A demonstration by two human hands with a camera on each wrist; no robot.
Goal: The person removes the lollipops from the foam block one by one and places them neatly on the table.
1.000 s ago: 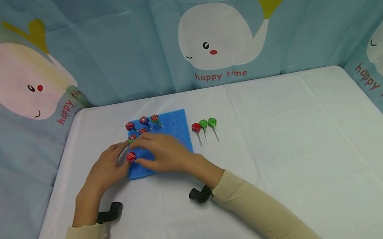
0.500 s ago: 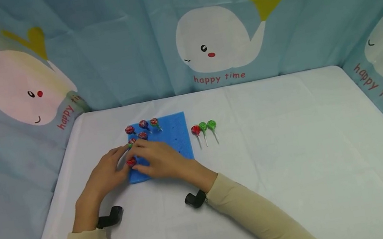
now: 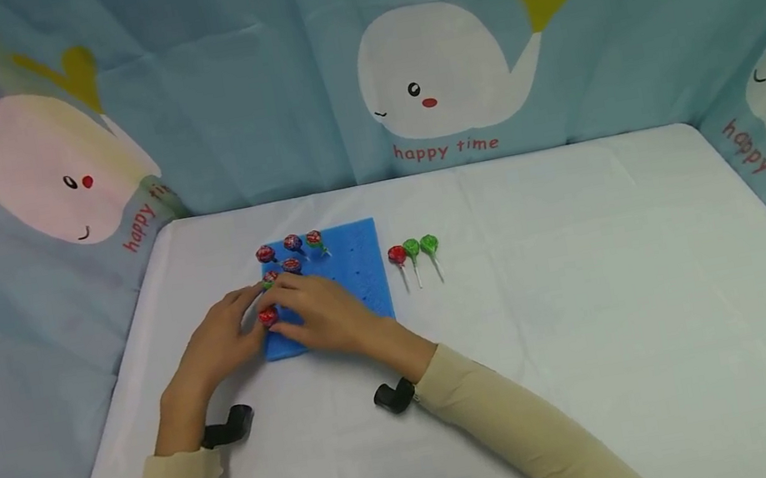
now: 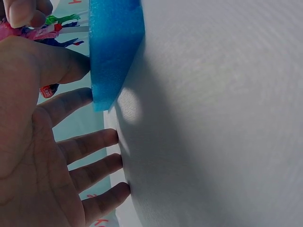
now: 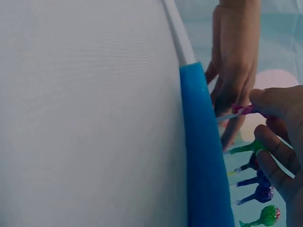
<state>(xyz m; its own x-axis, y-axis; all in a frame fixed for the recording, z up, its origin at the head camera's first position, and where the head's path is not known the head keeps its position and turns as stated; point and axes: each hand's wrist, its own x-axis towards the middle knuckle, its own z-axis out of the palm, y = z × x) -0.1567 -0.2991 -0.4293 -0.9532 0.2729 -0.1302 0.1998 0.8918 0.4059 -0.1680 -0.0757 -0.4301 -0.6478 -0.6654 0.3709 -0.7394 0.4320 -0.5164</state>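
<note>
A blue foam block (image 3: 365,276) lies flat at the table's left, with several wrapped lollipops stuck upright in it. My right hand (image 3: 323,312) pinches a red lollipop (image 3: 268,317) at the block's near left corner. In the right wrist view, thumb and fingers hold its wrapped head, and the white stick (image 5: 227,117) runs down to the foam. My left hand (image 3: 220,346) rests at the block's left edge, fingers spread and fairly straight. Its thumb and index fingertips are right at the foam (image 4: 116,42) in the left wrist view; the other fingertips reach the tabletop.
Right of the block, a red lollipop (image 3: 397,254) and two green lollipops (image 3: 420,245) lie side by side on the white table (image 3: 592,305). A blue whale-print curtain (image 3: 240,111) borders the table at the back and sides.
My right thumb and fingers have closed in on the red lollipop and shifted slightly left over it. The left hand stays at the block's edge. The head view has shifted slightly.
</note>
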